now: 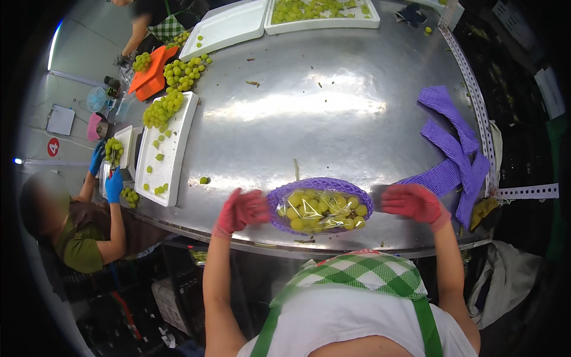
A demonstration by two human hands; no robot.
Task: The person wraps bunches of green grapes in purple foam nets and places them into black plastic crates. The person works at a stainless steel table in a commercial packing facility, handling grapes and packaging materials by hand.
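Observation:
A bunch of green grapes under clear plastic wrap (319,209) lies inside a purple foam net (330,182) near the front edge of the metal table. My left hand (244,209), in a red glove, is just left of the net with its fingers apart from one another and nothing held. On the right side, my right hand (414,203), also in a red glove, points its fingers towards the net across a small gap and holds nothing. Beyond it, several flat purple foam nets (450,151) lie in a loose pile at the table's right side.
White trays (180,156) with grapes stand at the left and a grape-filled tray (321,27) at the back. An orange container (154,76) is by the left edge. A co-worker in blue gloves (114,184) handles grapes at left; another person stands farther back. A perforated metal rail (470,93) edges the right side.

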